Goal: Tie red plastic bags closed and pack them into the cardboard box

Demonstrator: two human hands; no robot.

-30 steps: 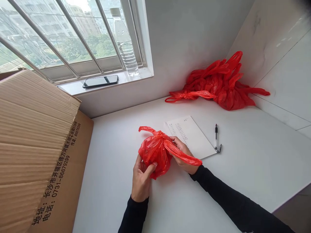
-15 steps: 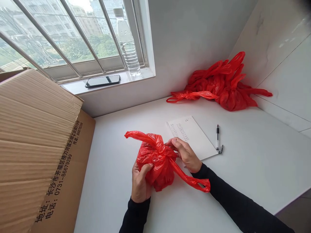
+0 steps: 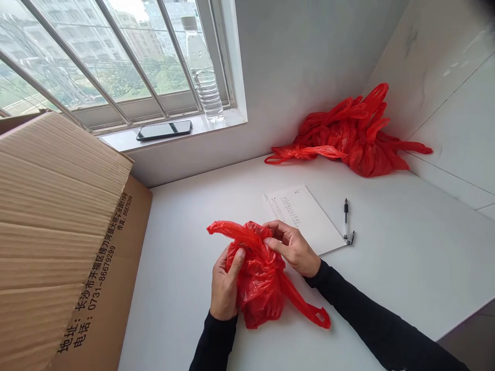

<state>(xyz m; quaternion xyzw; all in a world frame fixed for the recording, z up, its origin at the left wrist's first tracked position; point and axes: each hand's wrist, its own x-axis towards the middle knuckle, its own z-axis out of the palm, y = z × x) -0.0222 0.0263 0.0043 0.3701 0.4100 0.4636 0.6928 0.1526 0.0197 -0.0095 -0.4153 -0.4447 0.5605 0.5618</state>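
Between my hands is a red plastic bag [image 3: 260, 288], gathered and twisted at its top, with one handle trailing to the left and the other hanging down to the right. My left hand [image 3: 225, 286] grips its left side, thumb on top and fingers mostly hidden behind the plastic. On the upper right of the bag, my right hand [image 3: 296, 247] pinches the gathered part near the knot between thumb and fingers. What the bag contains cannot be made out.
A cardboard box [image 3: 88, 288] stands at the left. Behind the bag lie a notebook [image 3: 315, 221] and a pen [image 3: 346, 219]. More red plastic bags [image 3: 348, 134] are heaped in the back corner. A phone [image 3: 164, 130] and a water bottle [image 3: 207, 77] occupy the windowsill.
The bag has tilted and shifted slightly toward me and to the right. My right thumb has come over onto the gathered plastic, and my left thumb sits higher on the bag.
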